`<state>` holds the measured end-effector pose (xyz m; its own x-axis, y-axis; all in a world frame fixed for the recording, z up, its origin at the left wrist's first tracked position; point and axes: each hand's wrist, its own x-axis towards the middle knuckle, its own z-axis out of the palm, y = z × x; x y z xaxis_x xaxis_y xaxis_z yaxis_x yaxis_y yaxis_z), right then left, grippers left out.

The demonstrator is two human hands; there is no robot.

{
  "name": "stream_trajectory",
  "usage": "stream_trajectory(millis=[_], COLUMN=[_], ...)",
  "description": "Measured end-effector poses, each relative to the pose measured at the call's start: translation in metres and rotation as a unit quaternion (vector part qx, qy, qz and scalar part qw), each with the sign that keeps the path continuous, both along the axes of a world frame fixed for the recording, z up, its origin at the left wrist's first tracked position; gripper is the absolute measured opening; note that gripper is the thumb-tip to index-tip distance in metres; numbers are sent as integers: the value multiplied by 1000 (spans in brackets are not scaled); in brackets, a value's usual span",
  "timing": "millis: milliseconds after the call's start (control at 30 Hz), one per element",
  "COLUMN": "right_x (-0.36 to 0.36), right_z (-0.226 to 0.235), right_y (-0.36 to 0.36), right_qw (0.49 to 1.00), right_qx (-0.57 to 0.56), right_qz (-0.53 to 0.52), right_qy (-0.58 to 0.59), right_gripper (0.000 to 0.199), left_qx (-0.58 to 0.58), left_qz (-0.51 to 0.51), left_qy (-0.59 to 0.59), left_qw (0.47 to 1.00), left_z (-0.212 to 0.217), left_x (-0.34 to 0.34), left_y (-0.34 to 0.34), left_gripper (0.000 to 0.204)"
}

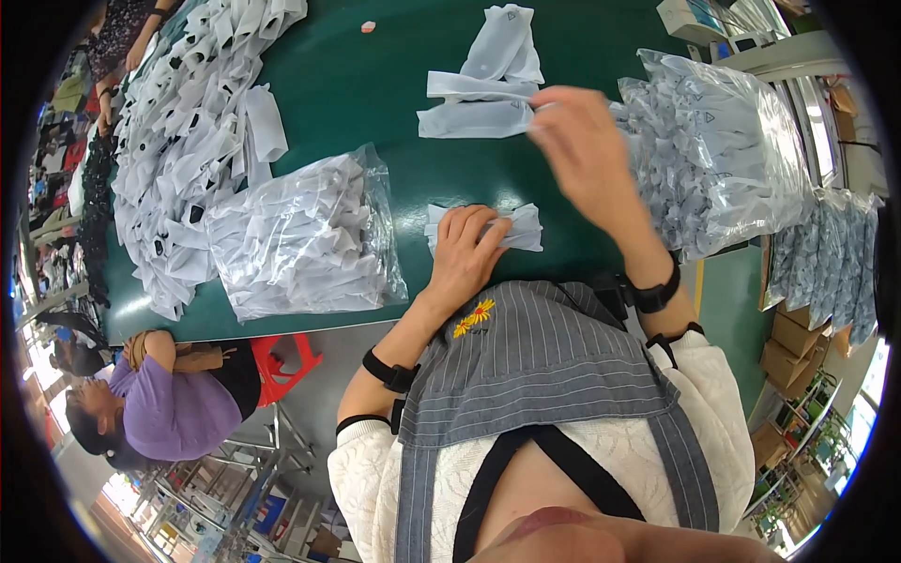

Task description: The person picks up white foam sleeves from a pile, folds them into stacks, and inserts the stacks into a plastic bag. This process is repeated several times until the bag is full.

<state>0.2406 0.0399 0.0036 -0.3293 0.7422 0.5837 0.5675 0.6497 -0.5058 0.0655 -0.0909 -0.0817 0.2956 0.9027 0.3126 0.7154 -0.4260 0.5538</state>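
Note:
My left hand (465,246) rests on a small frosted plastic packet (527,228) near the table's front edge, its fingers bent over the packet and pressing it down. Farther out, my right hand (587,155) is slightly blurred, its fingertips closed at the right end of a slim frosted packet (474,87). Just below that one lies a second slim packet (469,120), close to the same fingertips. Beyond them, a few more frosted packets (502,42) overlap at the far side. What exactly is pinched is partly hidden by my fingers.
A clear bag of packets (300,235) lies to the left, beside a large loose heap (178,122). Another full clear bag (718,150) stands right of my arm. The green table (347,103) carries a small reddish piece (368,27). A person in purple (178,403) sits at lower left.

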Motion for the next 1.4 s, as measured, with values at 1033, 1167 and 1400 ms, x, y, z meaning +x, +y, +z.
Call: stream_trajectory(millis=[1033, 1167, 1400], right_x=[-49, -76, -122], right_z=[-76, -74, -78], right_y=[0, 2, 32], right_qw=[959, 950, 904], right_qx=[-141, -170, -257], right_qz=[43, 117, 231], right_qy=[-243, -234, -251], right_gripper=[36, 35, 21], left_qx=[-55, -53, -16], left_qz=[-14, -10, -3], left_qy=[38, 78, 134], left_qw=[998, 995, 991], left_z=[-6, -9, 1], left_x=[-39, -34, -41], left_y=[15, 16, 14], left_gripper=[65, 68, 65])
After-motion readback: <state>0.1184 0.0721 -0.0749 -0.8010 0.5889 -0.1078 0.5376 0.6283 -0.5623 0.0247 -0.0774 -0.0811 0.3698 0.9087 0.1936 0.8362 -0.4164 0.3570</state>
